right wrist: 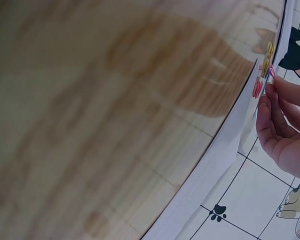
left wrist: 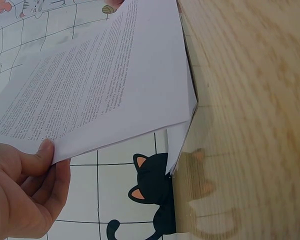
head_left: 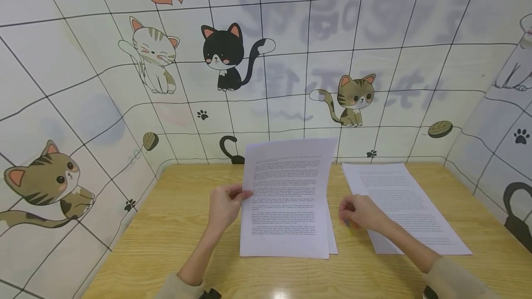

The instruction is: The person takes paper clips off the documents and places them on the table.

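Observation:
My left hand (head_left: 223, 206) pinches the left edge of a printed sheet (head_left: 287, 202) and holds it raised off the table. In the left wrist view the thumb lies on the printed face, with the fingers behind. Under the lifted sheet, more paper (head_left: 332, 239) shows at its lower right. My right hand (head_left: 365, 211) is low over the table, between the two lots of paper. Its thumb and fingertips pinch a small pink paper clip (right wrist: 272, 71). Yellow paper clips (right wrist: 266, 59) and red paper clips (right wrist: 257, 89) lie close by the fingertips.
To the right, a second stack of printed sheets (head_left: 409, 202) lies on the wooden table (head_left: 174, 225), partly behind the right forearm. Walls with cartoon cats (head_left: 357, 100) enclose the table at the back and both sides.

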Demonstrator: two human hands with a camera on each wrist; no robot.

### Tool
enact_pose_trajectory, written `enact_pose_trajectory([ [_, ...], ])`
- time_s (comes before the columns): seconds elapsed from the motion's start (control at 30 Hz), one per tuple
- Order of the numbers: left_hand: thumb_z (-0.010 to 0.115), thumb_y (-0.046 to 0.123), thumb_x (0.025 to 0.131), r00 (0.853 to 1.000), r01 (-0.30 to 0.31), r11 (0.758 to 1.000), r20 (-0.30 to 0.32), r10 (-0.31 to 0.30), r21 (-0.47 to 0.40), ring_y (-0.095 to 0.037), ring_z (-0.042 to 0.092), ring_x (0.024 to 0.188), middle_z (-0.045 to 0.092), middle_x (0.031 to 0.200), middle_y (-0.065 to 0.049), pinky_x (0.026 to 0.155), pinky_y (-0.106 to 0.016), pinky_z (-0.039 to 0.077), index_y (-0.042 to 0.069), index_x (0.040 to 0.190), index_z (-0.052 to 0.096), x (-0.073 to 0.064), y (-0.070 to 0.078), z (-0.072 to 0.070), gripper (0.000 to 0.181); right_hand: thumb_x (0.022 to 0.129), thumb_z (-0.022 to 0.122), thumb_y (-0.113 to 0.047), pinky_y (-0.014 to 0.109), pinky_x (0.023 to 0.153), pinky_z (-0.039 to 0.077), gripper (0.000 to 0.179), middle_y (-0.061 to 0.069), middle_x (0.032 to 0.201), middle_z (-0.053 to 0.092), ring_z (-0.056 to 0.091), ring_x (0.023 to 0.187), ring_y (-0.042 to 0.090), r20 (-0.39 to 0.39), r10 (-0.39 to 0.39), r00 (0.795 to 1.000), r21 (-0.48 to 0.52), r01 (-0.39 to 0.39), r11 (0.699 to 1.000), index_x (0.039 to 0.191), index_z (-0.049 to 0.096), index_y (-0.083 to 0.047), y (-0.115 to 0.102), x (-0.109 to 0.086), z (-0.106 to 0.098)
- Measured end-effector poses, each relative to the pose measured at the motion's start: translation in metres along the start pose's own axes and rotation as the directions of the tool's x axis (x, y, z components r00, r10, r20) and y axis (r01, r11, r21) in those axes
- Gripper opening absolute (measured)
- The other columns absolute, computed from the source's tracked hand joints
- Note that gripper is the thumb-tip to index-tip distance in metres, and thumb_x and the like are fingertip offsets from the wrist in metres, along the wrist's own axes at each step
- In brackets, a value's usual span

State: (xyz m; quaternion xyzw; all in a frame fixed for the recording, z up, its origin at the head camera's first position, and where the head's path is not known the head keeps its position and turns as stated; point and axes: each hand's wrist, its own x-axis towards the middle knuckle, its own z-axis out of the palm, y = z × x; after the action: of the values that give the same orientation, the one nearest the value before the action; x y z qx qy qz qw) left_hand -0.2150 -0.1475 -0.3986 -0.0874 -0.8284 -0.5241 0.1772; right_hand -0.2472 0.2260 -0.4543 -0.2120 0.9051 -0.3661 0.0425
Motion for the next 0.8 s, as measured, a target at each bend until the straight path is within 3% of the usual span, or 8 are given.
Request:
enact_pose_trajectory([
  [0.1,0.077,-0.005,0.084,1.0,0.0,1.0,-0.003,0.0,0.007,-0.018,0.072,0.067,0.076,0.084,-0.013,0.057,-0.023,0.054,-0.003,0.094,0.078,0.0,0.0,0.0,0.01,0.092,0.071,-0.005,0.025,0.049,0.045,0.007,-0.003,0.073,0.065,0.055,0.053,0.014,-0.019,0.017,1.0,-0.026,-0.018,1.0,0.088,0.065,-0.006,0.001,0.0,-0.001],
  [0.3,0.076,-0.004,0.085,1.0,0.002,1.0,-0.003,-0.002,0.009,-0.019,0.072,0.068,0.076,0.084,-0.013,0.058,-0.024,0.055,-0.003,0.095,0.078,0.0,0.0,0.0,0.01,0.09,0.074,-0.005,0.027,0.067,0.05,0.006,-0.005,0.083,0.068,0.06,0.076,0.009,-0.101,-0.029,0.994,-0.143,0.014,0.99,0.089,0.069,-0.008,0.002,0.0,-0.005],
  [0.53,0.076,-0.005,0.085,1.0,0.014,1.0,0.002,-0.014,-0.006,-0.019,0.072,0.069,0.076,0.084,-0.013,0.059,-0.024,0.054,-0.003,0.095,0.078,-0.001,-0.001,0.0,0.01,0.094,0.071,-0.009,0.027,0.067,0.051,0.006,-0.001,0.085,0.069,0.062,0.076,0.01,-0.181,-0.076,0.981,-0.131,0.053,0.99,0.094,0.07,-0.003,-0.002,0.001,-0.015],
  [0.8,0.076,-0.005,0.085,1.0,0.016,1.0,0.0,-0.016,-0.016,-0.019,0.072,0.069,0.076,0.085,-0.013,0.059,-0.024,0.055,-0.003,0.095,0.078,0.0,-0.003,0.001,0.011,0.099,0.066,-0.014,0.027,0.064,0.049,0.013,0.001,0.082,0.066,0.063,0.075,0.023,-0.255,-0.08,0.964,-0.083,0.06,0.995,0.104,0.069,-0.002,-0.016,0.001,-0.024],
])
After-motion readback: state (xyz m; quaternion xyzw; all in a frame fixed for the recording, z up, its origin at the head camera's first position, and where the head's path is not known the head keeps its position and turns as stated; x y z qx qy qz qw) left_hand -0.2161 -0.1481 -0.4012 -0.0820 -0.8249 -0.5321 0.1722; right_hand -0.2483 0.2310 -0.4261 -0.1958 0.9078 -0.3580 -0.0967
